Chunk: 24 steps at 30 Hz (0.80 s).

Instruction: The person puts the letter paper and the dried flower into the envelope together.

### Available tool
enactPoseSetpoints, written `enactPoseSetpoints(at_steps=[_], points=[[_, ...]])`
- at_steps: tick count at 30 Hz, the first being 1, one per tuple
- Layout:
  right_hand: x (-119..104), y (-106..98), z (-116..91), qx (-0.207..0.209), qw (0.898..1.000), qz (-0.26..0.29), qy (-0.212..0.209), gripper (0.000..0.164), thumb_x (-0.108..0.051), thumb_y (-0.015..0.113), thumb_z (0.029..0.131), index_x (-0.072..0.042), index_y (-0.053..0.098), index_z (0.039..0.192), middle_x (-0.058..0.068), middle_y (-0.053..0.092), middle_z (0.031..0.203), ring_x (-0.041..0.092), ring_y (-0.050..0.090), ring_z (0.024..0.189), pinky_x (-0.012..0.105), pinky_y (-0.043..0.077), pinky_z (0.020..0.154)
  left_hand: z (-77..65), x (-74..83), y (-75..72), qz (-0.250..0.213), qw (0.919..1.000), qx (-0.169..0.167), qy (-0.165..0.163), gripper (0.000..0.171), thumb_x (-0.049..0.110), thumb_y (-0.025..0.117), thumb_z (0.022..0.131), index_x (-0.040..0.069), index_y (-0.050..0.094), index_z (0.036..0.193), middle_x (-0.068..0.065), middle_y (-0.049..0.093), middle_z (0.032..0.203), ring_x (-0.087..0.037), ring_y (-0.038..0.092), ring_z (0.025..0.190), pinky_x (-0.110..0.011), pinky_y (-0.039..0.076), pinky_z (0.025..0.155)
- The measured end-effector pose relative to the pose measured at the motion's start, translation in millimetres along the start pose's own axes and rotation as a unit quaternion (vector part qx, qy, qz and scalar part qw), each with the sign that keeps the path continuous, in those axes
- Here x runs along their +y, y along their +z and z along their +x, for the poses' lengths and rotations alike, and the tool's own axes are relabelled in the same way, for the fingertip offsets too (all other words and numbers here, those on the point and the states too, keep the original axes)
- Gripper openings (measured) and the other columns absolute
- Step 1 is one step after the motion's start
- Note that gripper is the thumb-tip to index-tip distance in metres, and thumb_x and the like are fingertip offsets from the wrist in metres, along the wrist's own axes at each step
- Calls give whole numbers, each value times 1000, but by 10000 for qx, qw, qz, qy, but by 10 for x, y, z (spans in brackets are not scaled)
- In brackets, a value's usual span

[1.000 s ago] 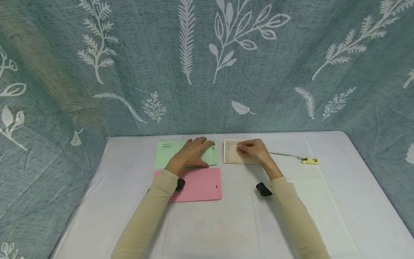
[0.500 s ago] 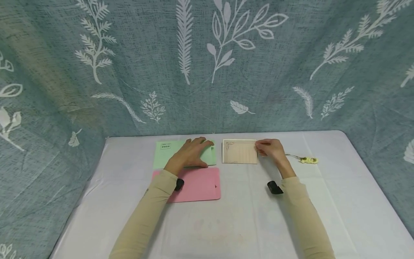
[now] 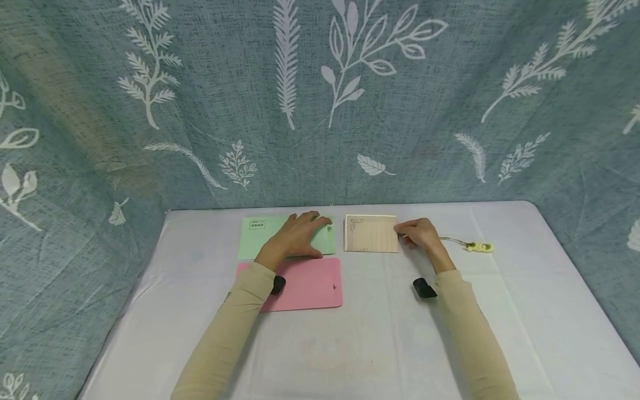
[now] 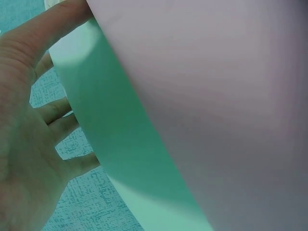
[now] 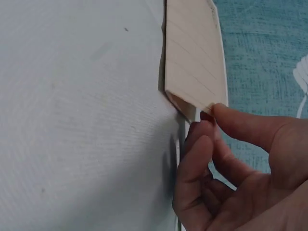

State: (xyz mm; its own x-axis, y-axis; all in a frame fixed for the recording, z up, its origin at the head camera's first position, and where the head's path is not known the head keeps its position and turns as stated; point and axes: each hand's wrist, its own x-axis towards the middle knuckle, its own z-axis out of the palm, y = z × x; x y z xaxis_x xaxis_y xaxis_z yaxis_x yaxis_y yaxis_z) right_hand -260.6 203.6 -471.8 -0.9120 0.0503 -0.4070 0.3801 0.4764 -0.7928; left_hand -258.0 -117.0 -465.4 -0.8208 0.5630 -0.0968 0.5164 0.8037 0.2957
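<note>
My left hand rests with spread fingers on a light green envelope, which has a small printed box at its upper left. The left wrist view shows the thumb and fingertips along the edge of the green envelope. To the right lies beige lined writing paper with a drawn ornament in its upper left corner. My right hand pinches this paper at its right edge. In the right wrist view, thumb and finger hold a slightly raised corner of the paper, and a gap shows beneath it.
A pink flat envelope with rounded corners lies in front of the green one, partly under the left forearm. Right of the right hand lies a thin stem with a yellow fluffy end. A patterned curtain hangs behind the white table.
My right hand has moved right, from over the middle of the writing paper to its right edge, and pinches it there. My left hand has stayed on the green envelope.
</note>
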Motion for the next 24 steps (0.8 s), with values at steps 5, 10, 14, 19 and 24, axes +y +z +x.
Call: enactPoseSetpoints(at_steps=[5, 10, 14, 19, 24], points=[[-28, 13, 14, -88, 9999, -33, -95, 41, -23, 60, 98, 8, 62, 125, 14, 69, 99, 16, 65, 82, 26, 54, 70, 7, -6, -9, 176, 9998, 17, 31, 82, 40, 85, 75, 22, 46, 144, -16, 39, 150, -31, 36, 139, -61, 25, 111], [-78, 33, 17, -382, 9973, 381, -488, 45, -20, 51, 103, 11, 50, 135, 27, 53, 135, 34, 55, 122, 38, 50, 97, 7, -6, -28, 109, 9999, -4, 22, 82, 40, 85, 75, 22, 46, 144, -17, 38, 150, -33, 36, 139, -62, 25, 111], [-95, 53, 18, -513, 9945, 599, -690, 46, -21, 47, 104, 13, 47, 136, 28, 51, 135, 33, 58, 119, 39, 49, 98, 21, -6, -24, 50, 10000, -78, 8, 82, 40, 84, 75, 22, 45, 145, -17, 37, 151, -33, 35, 140, -62, 24, 112], [-59, 84, 37, -433, 9935, 626, -849, 46, -25, 50, 104, 11, 51, 133, 28, 60, 123, 11, 66, 85, 30, 55, 83, 21, -11, -18, 80, 9999, -122, 26, 82, 41, 84, 76, 23, 45, 145, -17, 37, 151, -33, 35, 140, -61, 24, 112], [-32, 110, 39, -355, 9938, 798, -691, 42, -20, 53, 102, 10, 52, 132, 23, 65, 111, 6, 65, 74, 24, 56, 73, 15, -1, -11, 68, 9999, -89, 63, 82, 41, 85, 75, 22, 45, 145, -17, 38, 150, -34, 36, 139, -62, 26, 111]])
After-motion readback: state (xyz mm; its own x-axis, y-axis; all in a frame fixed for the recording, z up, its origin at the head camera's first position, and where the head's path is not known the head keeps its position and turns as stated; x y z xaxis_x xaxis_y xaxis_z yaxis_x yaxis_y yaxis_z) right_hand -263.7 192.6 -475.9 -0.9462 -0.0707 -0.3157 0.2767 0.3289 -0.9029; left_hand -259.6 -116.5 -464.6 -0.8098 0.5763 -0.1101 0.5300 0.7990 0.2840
